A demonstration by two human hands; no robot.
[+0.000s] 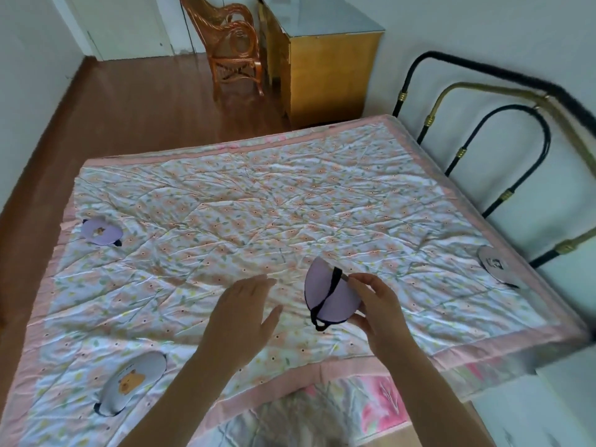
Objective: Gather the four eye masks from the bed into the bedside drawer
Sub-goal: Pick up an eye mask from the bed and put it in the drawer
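Note:
My right hand (377,304) pinches a lilac eye mask (329,296) with a black strap and holds it just above the floral quilt (258,201), its plain back toward me. Left of that mask my left hand (245,314) hovers with straight fingers and holds nothing. A second lilac mask (100,232) lies at the bed's left edge. Near the front left lies a grey mask with a bear print (130,383). Another grey mask (492,262) lies at the right edge by the headboard. No drawer is in view.
A black and brass metal headboard (503,130) runs along the right side of the bed. A yellow wooden cabinet (329,66) with a glass top stands beyond the far corner, beside a wicker chair (232,43). Wood floor lies to the left.

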